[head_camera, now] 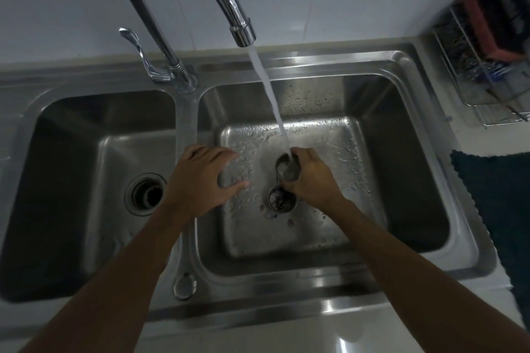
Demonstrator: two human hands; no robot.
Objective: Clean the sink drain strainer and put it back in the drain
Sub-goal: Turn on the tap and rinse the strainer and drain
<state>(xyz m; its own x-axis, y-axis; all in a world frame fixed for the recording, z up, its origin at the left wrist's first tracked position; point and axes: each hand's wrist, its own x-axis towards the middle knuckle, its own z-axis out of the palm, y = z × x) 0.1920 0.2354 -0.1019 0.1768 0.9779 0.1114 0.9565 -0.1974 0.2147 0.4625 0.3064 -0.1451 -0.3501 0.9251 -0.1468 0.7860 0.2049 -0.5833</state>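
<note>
My right hand (312,178) grips the metal drain strainer (286,167) over the right basin, tilted on its side under the running water from the faucet spout (243,33). Just below the strainer lies the right basin's drain (282,200), dark, with bits of debris in and around it. My left hand (200,178) hovers over the left part of the right basin with fingers spread and relaxed, holding nothing.
The steel double sink (186,129) has a left basin with its own drain (146,193). The faucet lever (137,46) stands at the back. A wire rack (481,71) with sponges sits at the right; a dark cloth (499,209) lies on the counter.
</note>
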